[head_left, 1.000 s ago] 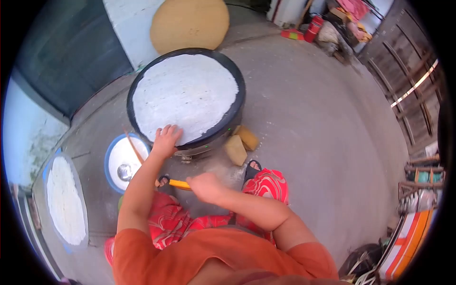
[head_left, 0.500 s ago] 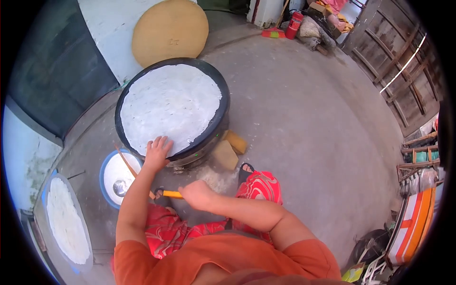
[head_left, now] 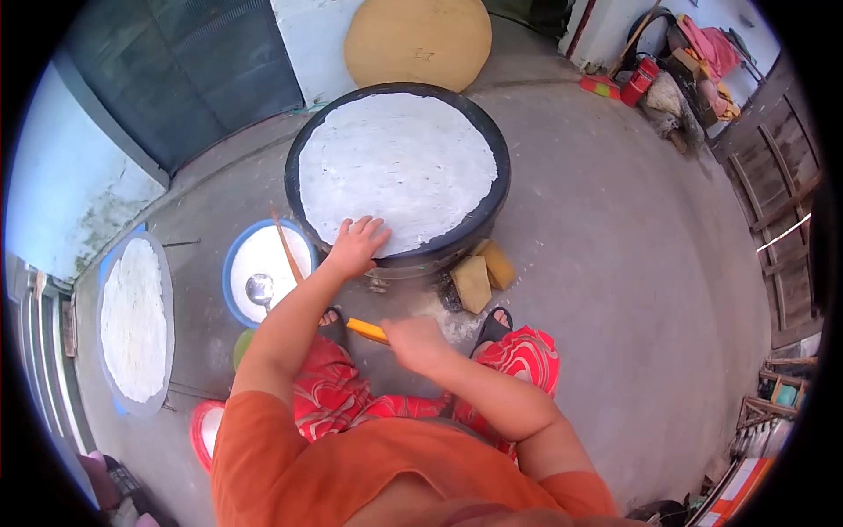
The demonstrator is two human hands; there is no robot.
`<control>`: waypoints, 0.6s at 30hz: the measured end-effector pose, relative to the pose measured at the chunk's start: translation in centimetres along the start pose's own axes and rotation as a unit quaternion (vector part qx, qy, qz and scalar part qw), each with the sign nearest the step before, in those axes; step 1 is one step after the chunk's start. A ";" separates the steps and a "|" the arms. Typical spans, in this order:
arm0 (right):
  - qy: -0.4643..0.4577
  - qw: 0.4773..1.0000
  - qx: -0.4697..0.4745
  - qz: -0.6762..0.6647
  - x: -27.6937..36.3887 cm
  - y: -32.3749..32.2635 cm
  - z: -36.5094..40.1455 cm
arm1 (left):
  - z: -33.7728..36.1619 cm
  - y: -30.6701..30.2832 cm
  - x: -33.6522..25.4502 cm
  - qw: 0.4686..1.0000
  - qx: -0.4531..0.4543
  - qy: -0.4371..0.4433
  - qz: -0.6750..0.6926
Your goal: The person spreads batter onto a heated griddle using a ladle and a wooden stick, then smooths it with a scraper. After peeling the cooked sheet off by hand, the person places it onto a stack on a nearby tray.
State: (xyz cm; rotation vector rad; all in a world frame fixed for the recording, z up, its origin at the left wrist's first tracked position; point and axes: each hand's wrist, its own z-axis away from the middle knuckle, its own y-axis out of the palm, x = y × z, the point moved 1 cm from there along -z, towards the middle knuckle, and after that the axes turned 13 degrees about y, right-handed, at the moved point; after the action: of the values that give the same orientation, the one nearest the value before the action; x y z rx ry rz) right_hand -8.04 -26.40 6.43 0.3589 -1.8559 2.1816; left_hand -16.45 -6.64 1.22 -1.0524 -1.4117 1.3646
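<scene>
Fingers of my left hand (head_left: pixel 356 246) lie spread on the near edge of the white sheet (head_left: pixel 399 162) covering the black griddle (head_left: pixel 458 235); my right hand (head_left: pixel 417 341) is closed around an orange handle (head_left: pixel 367 330).

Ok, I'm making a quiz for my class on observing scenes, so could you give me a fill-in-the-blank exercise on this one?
1. The left hand rests on the near edge of the white sheet on the round ____ griddle.
2. The right hand grips a tool with an ____ handle.
3. A metal ladle sits in the ____ basin.
Missing words: black; orange; blue.
</scene>
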 end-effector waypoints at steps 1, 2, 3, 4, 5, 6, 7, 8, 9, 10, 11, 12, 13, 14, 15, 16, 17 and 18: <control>-0.007 1.000 -0.005 -0.003 -0.1 0.1 0.0 | 0.0 0.2 0.1 1.000 0.000 -0.003 0.001; -0.009 1.000 -0.003 -0.003 -0.1 0.2 0.0 | 0.0 0.6 0.2 1.000 -0.002 -0.004 0.006; -0.001 1.000 0.009 -0.009 -0.2 0.2 -0.1 | 0.0 0.3 0.2 1.000 -0.003 -0.005 0.012; 0.007 1.000 0.021 -0.016 -0.2 0.3 -0.1 | -0.1 -0.1 0.1 1.000 -0.001 -0.008 0.012; 0.003 1.000 0.024 -0.018 -0.3 0.5 -0.1 | -0.2 -0.4 0.0 0.999 0.020 -0.020 0.027; -0.001 1.000 0.012 -0.017 -0.4 0.6 -0.1 | -0.3 -0.7 -0.2 0.998 0.041 -0.033 0.041; -0.006 1.000 0.000 -0.016 -0.4 0.7 -0.1 | -0.4 -0.7 -0.3 0.998 0.043 -0.038 0.041; -0.010 1.000 0.002 -0.017 -0.4 0.7 -0.1 | -0.5 -0.6 -0.2 0.998 0.043 -0.037 0.039; -0.006 1.000 0.003 -0.010 -0.4 0.7 -0.1 | -0.5 -0.4 -0.2 0.998 0.043 -0.035 0.036; -0.001 1.000 0.005 -0.004 -0.3 0.6 -0.1 | -0.5 -0.3 -0.2 0.998 0.044 -0.038 0.036; -0.003 1.000 0.006 -0.004 -0.3 0.6 -0.1 | -0.6 -0.2 -0.2 0.998 0.045 -0.033 0.029; -0.006 1.000 -0.004 -0.002 -0.3 0.5 -0.1 | -0.6 -0.2 -0.2 0.998 0.046 -0.028 0.021; -0.009 1.000 -0.014 0.000 -0.4 0.5 -0.1 | -0.6 -0.1 -0.2 0.998 0.045 -0.029 0.022; -0.010 1.000 -0.013 0.001 -0.4 0.4 -0.1 | -0.6 0.0 -0.2 0.999 0.034 -0.023 0.018; -0.007 1.000 -0.011 0.004 -0.4 0.4 -0.1 | -0.5 0.1 -0.2 1.000 0.022 -0.017 0.014; -0.005 1.000 -0.010 0.007 -0.4 0.4 0.0 | -0.5 0.8 0.0 0.999 0.022 -0.018 0.015; -0.006 1.000 -0.009 0.007 -0.5 0.4 0.0 | -0.5 1.8 0.4 1.000 -0.003 -0.008 -0.011; -0.004 1.000 -0.007 0.005 -0.6 0.4 0.0 | -0.5 1.8 0.4 0.999 -0.028 0.001 -0.037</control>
State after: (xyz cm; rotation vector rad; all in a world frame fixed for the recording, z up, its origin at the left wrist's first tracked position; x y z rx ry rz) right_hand -7.63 -26.45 5.87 0.3564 -1.8803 2.1750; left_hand -16.10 -6.07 -0.57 -1.0280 -1.4807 1.2768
